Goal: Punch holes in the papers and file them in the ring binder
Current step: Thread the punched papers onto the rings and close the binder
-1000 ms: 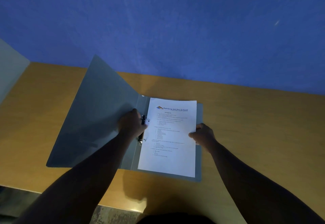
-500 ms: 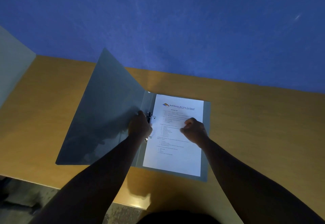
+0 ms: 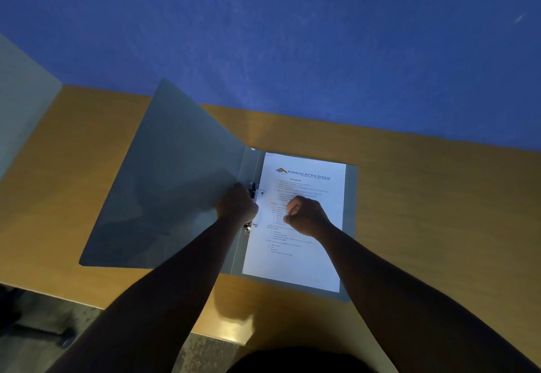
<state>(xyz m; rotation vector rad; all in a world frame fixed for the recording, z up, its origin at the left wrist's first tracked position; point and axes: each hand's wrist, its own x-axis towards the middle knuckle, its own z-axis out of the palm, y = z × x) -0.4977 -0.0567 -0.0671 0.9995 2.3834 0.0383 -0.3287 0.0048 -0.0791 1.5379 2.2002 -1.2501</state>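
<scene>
Ring binder (image 3: 181, 197): grey, lying open on the table at centre frame; front cover spread toward the left, tilted up, back cover flat under the sheet.
Ring mechanism (image 3: 253, 191): dark metal, on the spine between cover and sheet; two rings show at the sheet's left margin, whether closed cannot be told.
Paper (image 3: 304, 258): white printed sheet, heading "Rainbow Art Pre School", lying flat on the back cover, right of the rings.
Left hand (image 3: 236, 205): fingers curled over the mechanism at the spine; the exact grip is hidden beneath the hand.
Right hand (image 3: 306, 216): fist closed, knuckles resting on the middle of the paper, nothing seen held.
Table (image 3: 439, 211): light wood, across mid frame.
Wall (image 3: 292, 36): blue, upper frame.
Grey panel (image 3: 20, 94): upright, far left edge.
</scene>
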